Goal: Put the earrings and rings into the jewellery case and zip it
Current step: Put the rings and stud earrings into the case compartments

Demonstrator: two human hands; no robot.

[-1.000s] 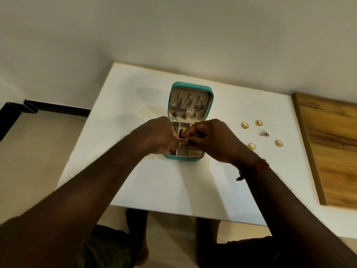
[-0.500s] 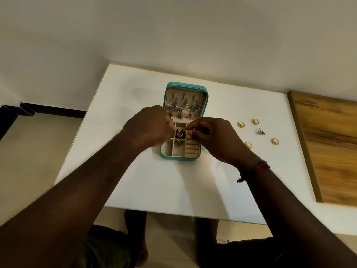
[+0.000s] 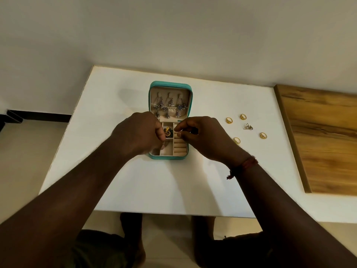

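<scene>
The teal jewellery case [image 3: 151, 155] lies open mid-table, its lid [image 3: 170, 84] raised. Several silver drop earrings [image 3: 170, 106] hang inside the lid. A gold-and-green earring [image 3: 167, 131] lies in a middle compartment of the base. My left hand [image 3: 139, 133] hovers over the case's left side with fingers curled, and a small metal piece [image 3: 163, 142] shows at its fingertips. My right hand [image 3: 202, 137] hovers over the case's right side, thumb and forefinger loosely bent and slightly apart, holding nothing. Gold rings [image 3: 229, 120] and a silver triangular earring pair [image 3: 248, 127] lie on the table to the right.
The white table [image 3: 123, 180] stands against a pale wall; its front edge is near my knees. A wooden board [image 3: 324, 140] lies along the right side. Further rings [image 3: 263, 135] lie between the case and the board.
A second ago both hands pinched the gold-and-green earring together over the case. It now lies in its compartment, and my hands have drawn slightly apart.
</scene>
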